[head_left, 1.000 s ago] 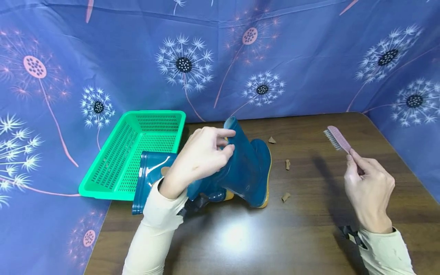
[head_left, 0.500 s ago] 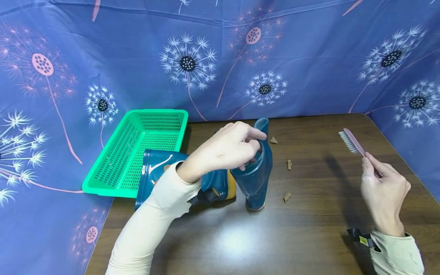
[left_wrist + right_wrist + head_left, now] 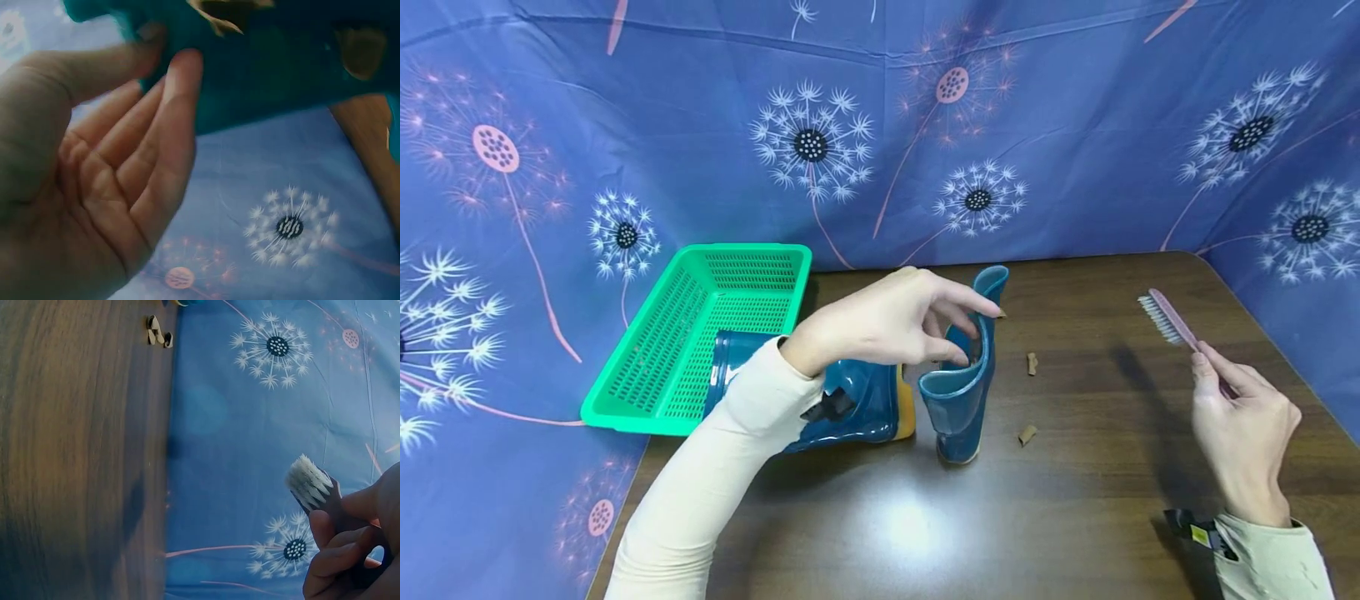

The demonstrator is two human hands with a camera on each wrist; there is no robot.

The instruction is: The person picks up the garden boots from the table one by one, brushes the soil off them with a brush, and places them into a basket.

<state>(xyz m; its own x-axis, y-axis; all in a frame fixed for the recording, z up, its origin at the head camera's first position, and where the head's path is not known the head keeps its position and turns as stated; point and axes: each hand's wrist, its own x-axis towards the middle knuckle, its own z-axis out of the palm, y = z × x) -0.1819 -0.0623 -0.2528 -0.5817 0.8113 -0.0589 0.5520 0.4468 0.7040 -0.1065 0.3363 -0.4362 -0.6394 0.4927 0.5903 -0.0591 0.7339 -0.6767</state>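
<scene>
In the head view a blue rubber boot (image 3: 958,417) with a bent-in rim stands nearly upright at mid-table. My left hand (image 3: 902,321) grips its top, thumb and fingers at the rim. The left wrist view shows thumb and fingers at the dark teal shaft (image 3: 269,81), which bears tan patches (image 3: 362,53). A second blue boot (image 3: 865,408) with a yellow sole lies on its side under my left wrist. At the right, my right hand (image 3: 1247,425) holds a pink brush (image 3: 1172,317) by its handle, above the table. White bristles (image 3: 309,481) show in the right wrist view.
A green slotted basket (image 3: 617,423) stands at the back left, partly behind the lying boot. Brown scraps (image 3: 1027,434) lie on the wooden table (image 3: 1075,517) right of the upright boot. A blue dandelion-print cloth (image 3: 880,125) hangs behind.
The gripped boot has turned from leaning, its side showing, to nearly upright, its opening facing me. My left hand moved right with it. My right hand and brush shifted slightly right.
</scene>
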